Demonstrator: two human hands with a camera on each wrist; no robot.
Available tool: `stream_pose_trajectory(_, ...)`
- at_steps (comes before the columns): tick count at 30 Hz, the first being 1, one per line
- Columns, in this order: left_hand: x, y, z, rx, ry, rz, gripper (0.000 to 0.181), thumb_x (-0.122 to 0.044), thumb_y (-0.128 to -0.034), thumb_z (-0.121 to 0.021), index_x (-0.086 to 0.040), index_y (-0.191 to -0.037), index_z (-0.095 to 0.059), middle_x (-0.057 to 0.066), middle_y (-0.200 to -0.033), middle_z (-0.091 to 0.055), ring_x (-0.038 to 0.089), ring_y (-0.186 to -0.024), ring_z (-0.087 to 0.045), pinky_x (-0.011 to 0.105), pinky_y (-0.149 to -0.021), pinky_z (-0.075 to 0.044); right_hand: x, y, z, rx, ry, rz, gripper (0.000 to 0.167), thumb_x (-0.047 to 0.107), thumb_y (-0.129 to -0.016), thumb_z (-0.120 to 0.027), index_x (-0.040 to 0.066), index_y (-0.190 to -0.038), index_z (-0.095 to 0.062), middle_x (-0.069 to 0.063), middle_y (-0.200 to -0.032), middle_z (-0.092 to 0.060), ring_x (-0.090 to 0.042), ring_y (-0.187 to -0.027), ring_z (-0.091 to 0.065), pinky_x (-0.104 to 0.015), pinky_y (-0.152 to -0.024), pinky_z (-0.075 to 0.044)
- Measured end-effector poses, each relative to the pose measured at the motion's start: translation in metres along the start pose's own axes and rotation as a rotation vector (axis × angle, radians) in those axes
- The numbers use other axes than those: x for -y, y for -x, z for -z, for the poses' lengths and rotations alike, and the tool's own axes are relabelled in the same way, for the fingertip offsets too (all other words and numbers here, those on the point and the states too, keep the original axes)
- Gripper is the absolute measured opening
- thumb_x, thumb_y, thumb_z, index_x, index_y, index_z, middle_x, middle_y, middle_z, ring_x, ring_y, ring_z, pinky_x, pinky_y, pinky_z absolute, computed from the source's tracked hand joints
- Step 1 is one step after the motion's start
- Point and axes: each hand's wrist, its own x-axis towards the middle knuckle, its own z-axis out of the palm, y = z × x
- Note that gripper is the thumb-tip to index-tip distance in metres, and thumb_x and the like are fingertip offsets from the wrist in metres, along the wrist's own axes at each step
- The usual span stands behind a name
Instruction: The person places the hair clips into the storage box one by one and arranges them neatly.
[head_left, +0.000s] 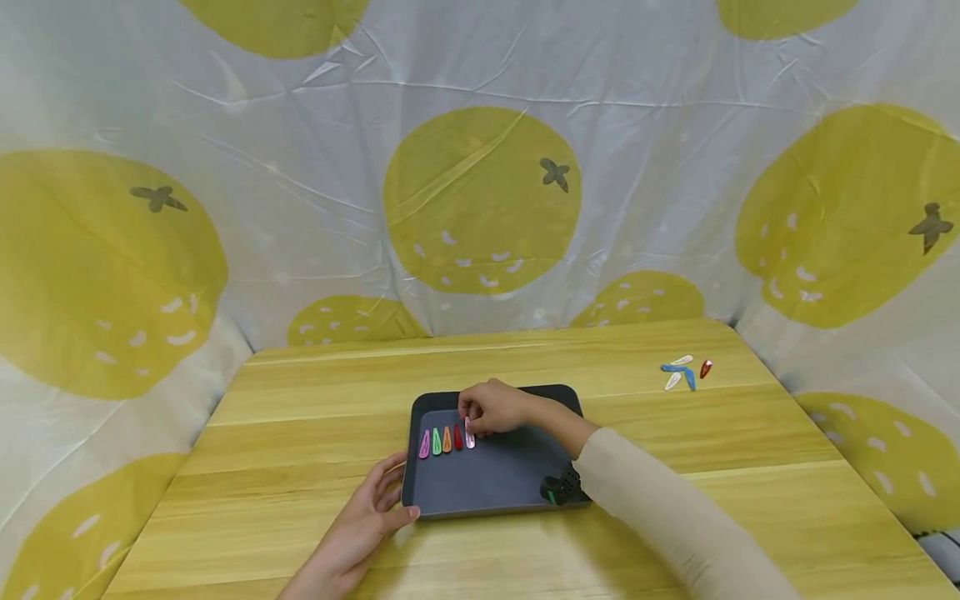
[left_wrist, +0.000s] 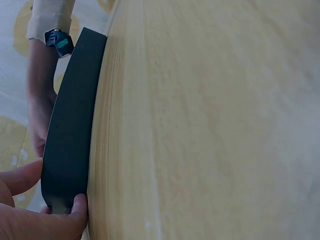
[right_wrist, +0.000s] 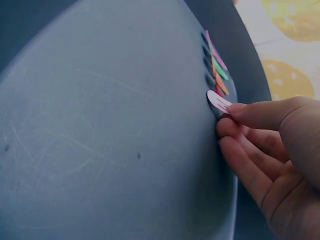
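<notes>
Right grip (head_left: pixel 497 407) pinches clip (head_left: pixel 470 435); left grip (head_left: pixel 366 514), tray (head_left: pixel 480 485); 4 clips (head_left: pixel 447 439) beside; 5 clips (head_left: pixel 691 380) outside

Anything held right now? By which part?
Yes. Right grip pinches a pale pink hair clip by its end toward the tray's far wall; left grip holds the dark tray at its near-left corner.

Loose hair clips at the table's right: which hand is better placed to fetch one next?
Probably the right hand: it is nearer the loose hair clips, though it must first let go of the pale pink hair clip. The left hand holds the tray by its left side, farther off.
</notes>
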Motion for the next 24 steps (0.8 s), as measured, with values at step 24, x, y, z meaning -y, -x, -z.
stream_pose_trajectory(24, -0.0002, 0.0006, -0.0002, -0.009, -0.003, 0.007, 0.087, 0.014, -0.0883, -0.068, -0.01, -0.161, -0.026, 0.026, -0.162, -0.024, 0.048, -0.148, -0.023, 0.057, -0.114, -0.034, 0.0027, -0.0068, -0.0062, -0.018, 0.248, -0.031, 0.005, 0.016, -0.098, -0.073, 0.012, -0.1, -0.071, 0.009, -0.074, -0.06, -0.007, -0.064, -0.055, -0.025, -0.064, -0.046)
